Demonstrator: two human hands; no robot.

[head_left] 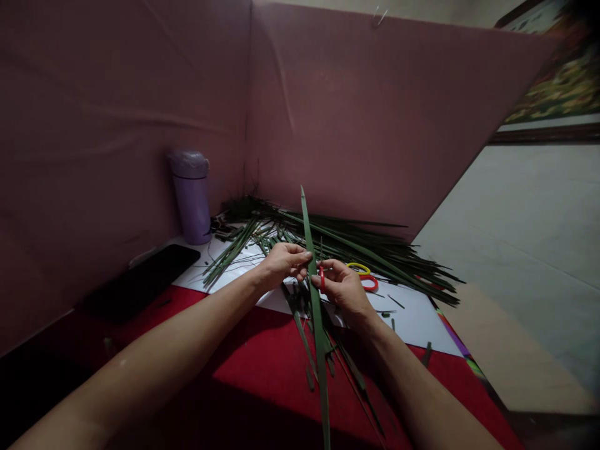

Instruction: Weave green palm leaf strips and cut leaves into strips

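Observation:
A long green leaf strip (pixel 307 231) stands nearly upright in front of me, its pointed tip up and its lower end running off the bottom of the view. My left hand (pixel 287 261) pinches the strip near its middle between thumb and fingers. Close against its right side, my right hand (pixel 344 287) grips a small red-handled tool (pixel 322 278) with a thin, dark point upward; its exact kind is too small to tell. The right thumb is at the strip's edge. Yellow and red scissors handles (pixel 369 283) show just behind the right hand.
A pile of green leaves (pixel 375 247) spreads over white paper (pixel 407 312) at the back. Leaf scraps (pixel 309 378) lie on the red cloth (pixel 234 375). To the left are a purple tumbler (pixel 193 206) and a dark phone-like slab (pixel 162 262). Pink panels (pixel 356 112) stand behind.

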